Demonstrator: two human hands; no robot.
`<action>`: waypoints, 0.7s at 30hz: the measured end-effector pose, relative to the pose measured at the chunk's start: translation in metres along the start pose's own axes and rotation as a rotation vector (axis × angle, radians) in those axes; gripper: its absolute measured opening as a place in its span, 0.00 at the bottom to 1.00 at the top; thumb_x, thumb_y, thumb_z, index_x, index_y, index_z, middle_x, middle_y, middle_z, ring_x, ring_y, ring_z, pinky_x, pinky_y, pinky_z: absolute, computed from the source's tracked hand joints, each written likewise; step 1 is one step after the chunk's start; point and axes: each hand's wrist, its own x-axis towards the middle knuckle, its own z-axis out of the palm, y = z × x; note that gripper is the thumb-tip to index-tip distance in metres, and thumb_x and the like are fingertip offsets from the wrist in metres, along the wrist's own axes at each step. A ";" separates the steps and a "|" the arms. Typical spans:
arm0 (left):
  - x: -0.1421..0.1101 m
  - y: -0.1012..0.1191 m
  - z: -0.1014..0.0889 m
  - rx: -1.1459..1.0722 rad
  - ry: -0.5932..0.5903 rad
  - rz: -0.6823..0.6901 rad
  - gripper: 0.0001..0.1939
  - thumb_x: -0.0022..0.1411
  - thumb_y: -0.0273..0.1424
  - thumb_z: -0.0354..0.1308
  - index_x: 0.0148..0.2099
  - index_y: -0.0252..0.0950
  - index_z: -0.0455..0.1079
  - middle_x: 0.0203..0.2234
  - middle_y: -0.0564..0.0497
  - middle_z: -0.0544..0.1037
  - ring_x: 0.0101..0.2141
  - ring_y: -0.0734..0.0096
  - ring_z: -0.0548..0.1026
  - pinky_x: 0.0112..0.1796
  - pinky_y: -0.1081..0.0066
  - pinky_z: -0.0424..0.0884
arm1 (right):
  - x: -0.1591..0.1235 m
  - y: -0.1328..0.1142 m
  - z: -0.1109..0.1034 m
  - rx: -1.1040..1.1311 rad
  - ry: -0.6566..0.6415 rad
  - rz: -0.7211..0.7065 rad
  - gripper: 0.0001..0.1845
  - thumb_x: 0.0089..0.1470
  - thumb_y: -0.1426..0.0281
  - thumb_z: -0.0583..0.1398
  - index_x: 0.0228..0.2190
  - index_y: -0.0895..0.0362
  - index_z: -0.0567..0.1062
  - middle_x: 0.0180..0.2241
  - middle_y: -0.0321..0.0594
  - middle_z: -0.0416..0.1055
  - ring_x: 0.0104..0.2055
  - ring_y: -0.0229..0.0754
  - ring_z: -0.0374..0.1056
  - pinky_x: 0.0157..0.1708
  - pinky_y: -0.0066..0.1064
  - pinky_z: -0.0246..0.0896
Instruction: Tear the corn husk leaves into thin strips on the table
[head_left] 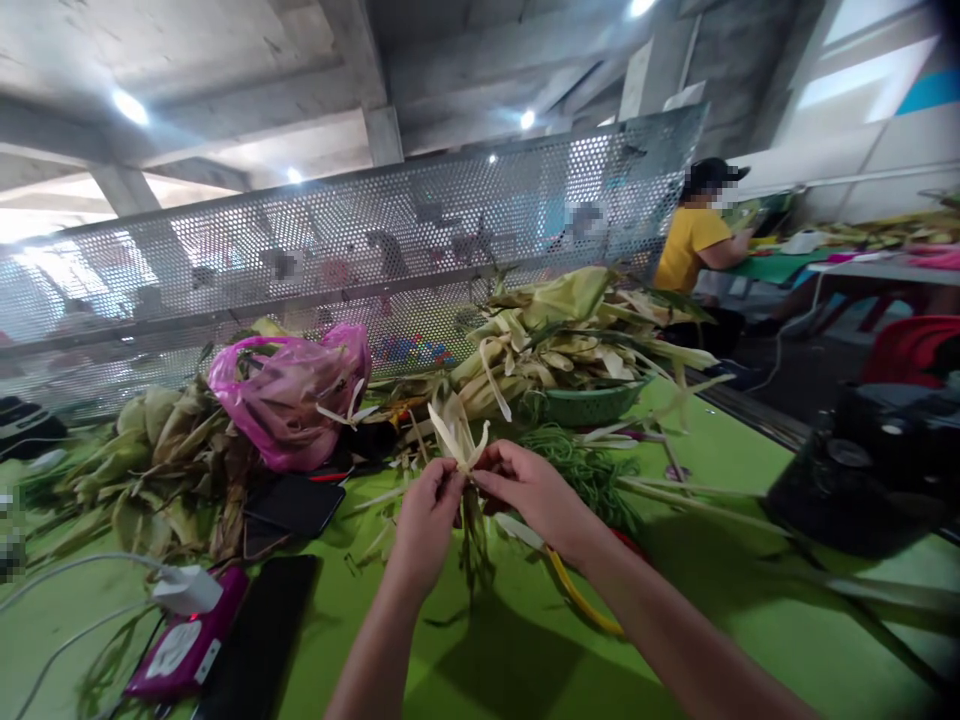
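Observation:
Between my two hands, above the green table [510, 670], is a bunch of pale corn husk [452, 430]. Its strips fan out at the top like petals, and darker, stringy ends hang below. My left hand [427, 510] pinches it at the narrow middle from the left. From the right, the thumb and fingers of my right hand [536, 490] close on the same spot. Behind my right wrist lies a tangle of thin green strands [592, 470]. A yellow curved handle [577, 595] shows beneath my right forearm.
A green basket [592, 403] heaped with husks [555, 340] stands behind my hands. Leftward are a pink plastic bag [289, 400], more husks [169, 440], dark phones [296, 510] and a purple power strip [187, 640]. A black bag [847, 480] sits right; a person in yellow [686, 245] works beyond.

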 end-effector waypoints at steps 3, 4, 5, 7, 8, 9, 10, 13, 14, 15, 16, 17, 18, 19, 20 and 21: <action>-0.002 0.001 0.001 -0.054 -0.025 -0.049 0.12 0.60 0.41 0.56 0.33 0.37 0.67 0.20 0.58 0.63 0.20 0.77 0.60 0.22 0.76 0.56 | 0.002 -0.002 0.000 -0.068 0.035 -0.063 0.10 0.48 0.63 0.63 0.29 0.57 0.73 0.23 0.33 0.67 0.25 0.35 0.60 0.24 0.26 0.54; -0.003 0.002 0.002 -0.085 -0.032 -0.069 0.12 0.60 0.41 0.56 0.33 0.37 0.67 0.19 0.58 0.62 0.20 0.77 0.59 0.22 0.76 0.56 | 0.002 -0.003 0.000 -0.084 0.033 -0.071 0.10 0.48 0.63 0.63 0.29 0.57 0.74 0.22 0.33 0.67 0.24 0.35 0.59 0.24 0.26 0.53; -0.003 0.002 0.002 -0.126 -0.036 -0.084 0.12 0.60 0.41 0.56 0.33 0.36 0.67 0.19 0.58 0.62 0.20 0.78 0.59 0.22 0.77 0.56 | 0.002 -0.004 0.000 -0.091 0.024 -0.074 0.10 0.47 0.64 0.63 0.29 0.58 0.75 0.22 0.33 0.67 0.24 0.35 0.58 0.24 0.27 0.52; -0.005 0.003 0.003 -0.228 -0.040 -0.107 0.12 0.58 0.41 0.58 0.33 0.36 0.68 0.21 0.57 0.65 0.23 0.78 0.61 0.25 0.78 0.58 | 0.002 -0.006 -0.001 -0.087 0.001 -0.075 0.10 0.47 0.64 0.63 0.30 0.59 0.77 0.23 0.34 0.69 0.23 0.34 0.57 0.24 0.27 0.51; -0.005 0.003 0.004 -0.281 -0.041 -0.117 0.12 0.57 0.41 0.59 0.34 0.36 0.68 0.23 0.56 0.67 0.24 0.77 0.63 0.27 0.77 0.60 | 0.002 -0.006 -0.002 -0.079 -0.006 -0.076 0.10 0.47 0.65 0.63 0.31 0.59 0.77 0.23 0.35 0.69 0.23 0.34 0.57 0.24 0.27 0.50; -0.006 0.004 0.004 -0.326 -0.042 -0.125 0.13 0.57 0.41 0.60 0.34 0.36 0.69 0.24 0.55 0.68 0.26 0.77 0.64 0.29 0.77 0.61 | 0.002 -0.007 -0.002 -0.072 -0.011 -0.078 0.11 0.47 0.65 0.63 0.32 0.59 0.78 0.24 0.35 0.70 0.23 0.34 0.57 0.23 0.27 0.50; -0.006 0.004 0.004 -0.356 -0.045 -0.129 0.13 0.56 0.41 0.60 0.35 0.36 0.70 0.25 0.55 0.69 0.26 0.76 0.65 0.30 0.77 0.62 | 0.002 -0.007 -0.003 -0.068 -0.013 -0.079 0.11 0.48 0.65 0.63 0.33 0.59 0.78 0.24 0.36 0.70 0.23 0.33 0.56 0.23 0.27 0.49; -0.007 0.006 0.003 -0.355 -0.064 -0.115 0.14 0.57 0.41 0.60 0.36 0.35 0.71 0.26 0.54 0.70 0.27 0.76 0.65 0.31 0.77 0.62 | 0.001 -0.007 -0.006 -0.067 -0.011 -0.064 0.12 0.47 0.66 0.64 0.34 0.59 0.78 0.25 0.36 0.70 0.23 0.33 0.55 0.23 0.26 0.49; -0.007 0.007 0.003 -0.336 -0.079 -0.109 0.13 0.57 0.41 0.60 0.36 0.35 0.71 0.27 0.53 0.70 0.28 0.76 0.65 0.31 0.77 0.62 | 0.001 -0.007 -0.007 -0.066 -0.007 -0.056 0.12 0.47 0.66 0.64 0.34 0.59 0.78 0.25 0.36 0.70 0.22 0.33 0.55 0.22 0.26 0.49; -0.006 0.007 0.002 -0.315 -0.097 -0.108 0.13 0.58 0.41 0.59 0.36 0.35 0.71 0.27 0.54 0.70 0.28 0.76 0.64 0.31 0.77 0.61 | 0.000 -0.008 -0.007 -0.063 -0.005 -0.048 0.13 0.47 0.65 0.64 0.35 0.60 0.78 0.25 0.36 0.70 0.22 0.33 0.55 0.22 0.26 0.49; -0.006 0.007 0.001 -0.294 -0.115 -0.109 0.13 0.58 0.41 0.59 0.37 0.35 0.71 0.27 0.54 0.69 0.28 0.76 0.64 0.31 0.77 0.61 | 0.000 -0.008 -0.007 -0.055 -0.003 -0.039 0.13 0.47 0.64 0.64 0.35 0.59 0.78 0.24 0.36 0.70 0.22 0.33 0.54 0.22 0.26 0.49; -0.006 0.007 0.000 -0.274 -0.128 -0.109 0.12 0.59 0.40 0.58 0.37 0.36 0.71 0.26 0.54 0.68 0.28 0.76 0.63 0.30 0.77 0.60 | 0.000 -0.008 -0.007 -0.042 -0.001 -0.037 0.14 0.47 0.64 0.64 0.35 0.59 0.78 0.24 0.35 0.70 0.22 0.33 0.55 0.22 0.26 0.50; -0.006 0.007 -0.001 -0.258 -0.138 -0.110 0.12 0.59 0.40 0.58 0.38 0.36 0.71 0.26 0.55 0.68 0.27 0.76 0.63 0.30 0.77 0.59 | 0.000 -0.009 -0.007 -0.027 0.000 -0.043 0.14 0.48 0.63 0.64 0.34 0.59 0.78 0.24 0.35 0.70 0.22 0.33 0.56 0.23 0.26 0.51; -0.005 0.006 -0.002 -0.247 -0.145 -0.110 0.12 0.60 0.40 0.57 0.39 0.36 0.71 0.26 0.55 0.67 0.27 0.76 0.62 0.29 0.77 0.59 | 0.000 -0.010 -0.006 -0.013 0.002 -0.057 0.14 0.47 0.62 0.64 0.33 0.59 0.77 0.24 0.35 0.70 0.23 0.34 0.58 0.24 0.27 0.53; -0.005 0.006 -0.002 -0.240 -0.151 -0.110 0.13 0.60 0.40 0.57 0.40 0.36 0.71 0.26 0.55 0.67 0.27 0.76 0.62 0.29 0.77 0.58 | 0.000 -0.011 -0.006 -0.003 0.010 -0.078 0.13 0.47 0.62 0.65 0.31 0.59 0.77 0.24 0.35 0.70 0.25 0.35 0.60 0.26 0.27 0.56; -0.005 0.005 -0.002 -0.233 -0.155 -0.109 0.13 0.60 0.40 0.56 0.41 0.36 0.70 0.27 0.54 0.67 0.28 0.75 0.63 0.30 0.77 0.59 | 0.000 -0.011 -0.005 0.001 0.028 -0.103 0.13 0.46 0.61 0.65 0.29 0.59 0.76 0.24 0.35 0.70 0.26 0.36 0.62 0.29 0.28 0.57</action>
